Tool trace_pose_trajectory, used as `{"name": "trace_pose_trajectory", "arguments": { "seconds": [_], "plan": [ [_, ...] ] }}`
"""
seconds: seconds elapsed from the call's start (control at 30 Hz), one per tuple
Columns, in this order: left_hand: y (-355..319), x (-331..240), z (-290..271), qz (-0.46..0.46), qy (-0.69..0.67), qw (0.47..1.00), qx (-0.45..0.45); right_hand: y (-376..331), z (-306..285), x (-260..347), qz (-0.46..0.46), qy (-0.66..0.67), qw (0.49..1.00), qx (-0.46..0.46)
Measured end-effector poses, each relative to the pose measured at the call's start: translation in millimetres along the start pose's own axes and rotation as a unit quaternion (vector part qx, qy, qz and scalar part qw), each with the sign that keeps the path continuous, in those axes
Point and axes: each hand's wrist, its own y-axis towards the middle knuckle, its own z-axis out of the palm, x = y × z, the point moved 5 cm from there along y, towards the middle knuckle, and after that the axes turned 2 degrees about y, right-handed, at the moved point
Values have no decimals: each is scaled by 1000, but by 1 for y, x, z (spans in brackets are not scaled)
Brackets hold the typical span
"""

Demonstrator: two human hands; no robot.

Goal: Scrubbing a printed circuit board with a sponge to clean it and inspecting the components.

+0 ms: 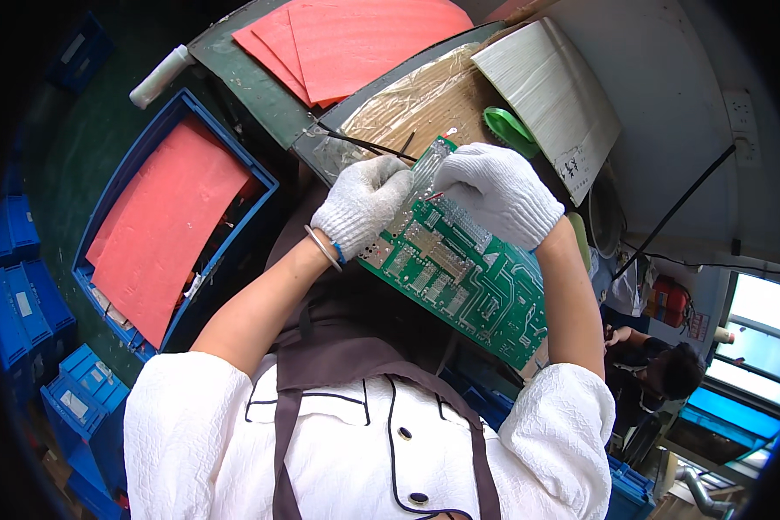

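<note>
A large green circuit board with silvery solder tracks lies tilted in front of me, over the table edge. My left hand, in a white knitted glove, is closed on the board's left edge. Above the board's upper part, my right hand, also gloved, has its fingers curled in and pressed together. A thin reddish piece shows just by its fingertips; what those fingers hold is hidden. At the board's far end a small red-and-white bit sticks out.
Red sheets and cardboard lie on the bench. A green brush-like item sits beside a leaning pale panel. At left stands a blue crate with red sheets. Another person is at right.
</note>
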Motion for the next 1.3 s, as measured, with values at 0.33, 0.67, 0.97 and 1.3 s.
{"name": "trace_pose_trajectory", "arguments": {
  "seconds": [0.33, 0.67, 0.97, 1.3],
  "plan": [
    [0, 3, 0, -11, -32, 999, -2, 2, 4, -2, 5, -8, 1000, 6],
    [1, 1, 0, -2, -9, 1000, -4, 2, 1, -15, 45, -57, 997, 16],
    [0, -5, 0, 27, 7, 999, -29, 0, -5, -16, 40, -25, 999, -14],
    [-1, -5, -1, 26, 10, 999, -31, -1, 1, -3, 17, -26, 999, -12]
  ]
}}
